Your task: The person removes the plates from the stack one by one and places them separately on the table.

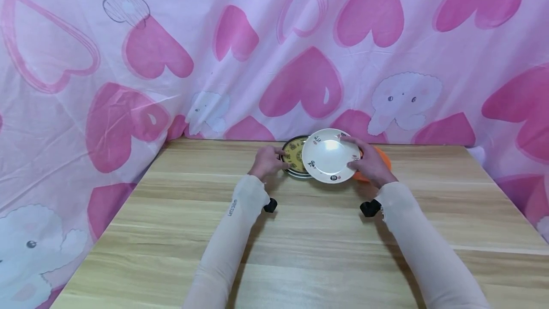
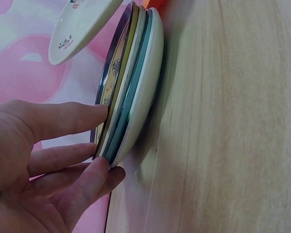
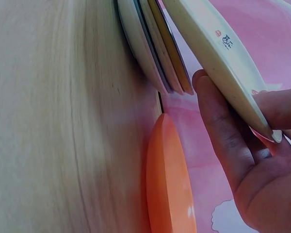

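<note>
A white plate (image 1: pixel 319 161) with small printed characters on its rim is held up by my right hand (image 1: pixel 372 163), thumb on its face and fingers beneath. It tilts above the right part of a stack of plates (image 2: pixel 140 92). On top of that stack lies a yellow patterned plate (image 1: pixel 293 153) with a dark rim; teal and white edges show below. My left hand (image 1: pixel 266 161) grips the stack's left edge, its fingertips (image 2: pixel 101 114) at the rims. An orange plate (image 3: pixel 167 179) rests on the table to the right, partly hidden by my right hand in the head view.
The plates are near the back edge of a wood-grain table (image 1: pixel 300 242). Right behind it hangs a pink curtain (image 1: pixel 240 85) with hearts and white animals. Black wrist mounts (image 1: pixel 370 208) stick out inward from both sleeves.
</note>
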`<action>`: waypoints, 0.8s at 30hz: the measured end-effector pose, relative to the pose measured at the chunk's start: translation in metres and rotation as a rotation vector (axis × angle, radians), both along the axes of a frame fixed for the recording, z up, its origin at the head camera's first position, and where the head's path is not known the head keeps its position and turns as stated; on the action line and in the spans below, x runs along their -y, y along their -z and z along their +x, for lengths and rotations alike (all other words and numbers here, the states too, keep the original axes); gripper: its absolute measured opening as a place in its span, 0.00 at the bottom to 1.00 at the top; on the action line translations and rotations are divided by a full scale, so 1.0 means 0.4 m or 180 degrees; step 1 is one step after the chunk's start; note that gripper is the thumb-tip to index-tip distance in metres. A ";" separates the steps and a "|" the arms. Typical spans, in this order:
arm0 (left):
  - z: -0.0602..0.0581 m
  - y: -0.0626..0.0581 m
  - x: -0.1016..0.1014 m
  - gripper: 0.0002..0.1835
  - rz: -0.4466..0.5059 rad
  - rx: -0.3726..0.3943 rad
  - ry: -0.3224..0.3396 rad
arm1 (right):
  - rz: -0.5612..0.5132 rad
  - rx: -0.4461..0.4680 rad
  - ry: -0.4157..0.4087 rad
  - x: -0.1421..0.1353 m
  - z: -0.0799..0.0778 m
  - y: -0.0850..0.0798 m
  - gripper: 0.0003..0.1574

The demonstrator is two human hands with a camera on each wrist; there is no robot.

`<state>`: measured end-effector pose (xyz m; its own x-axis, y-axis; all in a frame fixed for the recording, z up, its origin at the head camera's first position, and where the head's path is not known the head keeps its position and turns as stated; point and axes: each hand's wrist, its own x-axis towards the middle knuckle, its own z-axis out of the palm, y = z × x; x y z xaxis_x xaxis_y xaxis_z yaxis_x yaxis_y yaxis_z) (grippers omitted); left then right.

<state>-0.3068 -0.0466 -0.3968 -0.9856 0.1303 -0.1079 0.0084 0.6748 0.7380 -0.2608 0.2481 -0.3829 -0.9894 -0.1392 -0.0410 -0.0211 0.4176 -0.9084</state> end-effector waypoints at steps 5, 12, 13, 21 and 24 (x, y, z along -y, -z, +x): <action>0.001 -0.001 0.000 0.29 -0.0001 -0.0021 0.0013 | 0.0018 0.0000 0.0014 -0.006 0.003 0.001 0.52; 0.001 0.000 0.002 0.29 -0.0037 -0.0043 0.0024 | 0.0059 -0.0059 0.0012 -0.017 0.010 0.003 0.52; 0.001 0.000 0.002 0.29 -0.0040 -0.0043 0.0024 | 0.0055 -0.0056 0.0006 -0.019 0.011 0.002 0.52; -0.001 0.001 0.001 0.29 -0.0010 0.0000 0.0002 | 0.0171 0.0055 -0.0061 -0.035 0.022 0.000 0.50; -0.001 0.001 0.001 0.30 0.0016 0.0030 -0.0022 | 0.0214 0.0086 -0.0071 -0.042 0.026 0.000 0.50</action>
